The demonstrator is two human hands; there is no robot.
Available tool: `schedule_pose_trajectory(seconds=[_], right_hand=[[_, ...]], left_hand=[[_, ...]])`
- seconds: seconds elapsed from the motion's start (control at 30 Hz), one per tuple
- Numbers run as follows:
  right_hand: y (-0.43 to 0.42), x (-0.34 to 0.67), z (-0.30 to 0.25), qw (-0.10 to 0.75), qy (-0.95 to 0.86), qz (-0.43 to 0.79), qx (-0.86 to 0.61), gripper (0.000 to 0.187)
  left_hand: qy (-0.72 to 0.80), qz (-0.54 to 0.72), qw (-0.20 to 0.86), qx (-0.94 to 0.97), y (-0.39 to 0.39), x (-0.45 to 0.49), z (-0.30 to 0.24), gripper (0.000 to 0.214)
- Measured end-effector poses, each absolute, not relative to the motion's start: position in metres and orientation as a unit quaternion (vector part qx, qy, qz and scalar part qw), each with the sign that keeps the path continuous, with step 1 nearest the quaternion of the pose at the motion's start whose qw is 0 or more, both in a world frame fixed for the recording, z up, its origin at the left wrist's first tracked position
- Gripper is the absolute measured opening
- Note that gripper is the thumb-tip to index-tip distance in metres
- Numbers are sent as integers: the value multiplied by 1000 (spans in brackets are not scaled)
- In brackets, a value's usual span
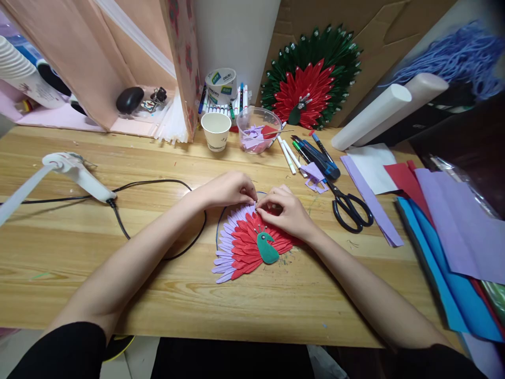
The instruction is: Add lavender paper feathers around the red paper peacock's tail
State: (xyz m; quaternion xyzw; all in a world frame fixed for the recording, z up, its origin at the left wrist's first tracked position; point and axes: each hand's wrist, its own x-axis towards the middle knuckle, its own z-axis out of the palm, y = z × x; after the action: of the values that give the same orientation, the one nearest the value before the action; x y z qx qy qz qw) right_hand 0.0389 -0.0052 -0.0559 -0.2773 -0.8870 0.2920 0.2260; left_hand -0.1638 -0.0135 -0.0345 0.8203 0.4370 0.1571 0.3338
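Observation:
A peacock craft (246,239) lies flat on the wooden table, with red petal-like feathers inside and a lilac outer row along its left and top. Its green head and body piece (267,248) sits at the front. At the upper edge, my left hand (234,190) pinches the tip of a lilac feather (251,206). My right hand (284,210) is right beside it, thumb and forefinger pressed together at the same spot over the red feathers. What lies between the right fingertips is too small to make out. Behind the craft runs a thin blue curved outline (218,231).
A white glue gun (84,176) and its black cord lie left. Black-handled scissors (351,210), a blue cutter (319,158) and markers lie right. A clear bowl of scraps (258,145) and a paper cup (216,131) stand behind. Coloured felt sheets (465,226) cover the right side.

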Motion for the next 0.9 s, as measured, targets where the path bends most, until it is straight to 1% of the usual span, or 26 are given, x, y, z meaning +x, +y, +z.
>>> schedule_pose_trajectory(seconds=[0.27, 0.63, 0.77, 0.9], right_hand=[[-6, 39, -55, 227, -902, 265, -254, 9], [-6, 38, -57, 222, -907, 260, -248, 7], [-6, 38, -57, 221, -907, 263, -242, 8], [-6, 38, -58, 227, -902, 260, -259, 8]], left_hand=[[436, 149, 290, 839, -14, -162, -34, 15], [486, 155, 304, 804, -16, -157, -37, 11], [479, 151, 312, 807, -16, -158, -37, 10], [465, 159, 345, 800, -16, -161, -37, 11]])
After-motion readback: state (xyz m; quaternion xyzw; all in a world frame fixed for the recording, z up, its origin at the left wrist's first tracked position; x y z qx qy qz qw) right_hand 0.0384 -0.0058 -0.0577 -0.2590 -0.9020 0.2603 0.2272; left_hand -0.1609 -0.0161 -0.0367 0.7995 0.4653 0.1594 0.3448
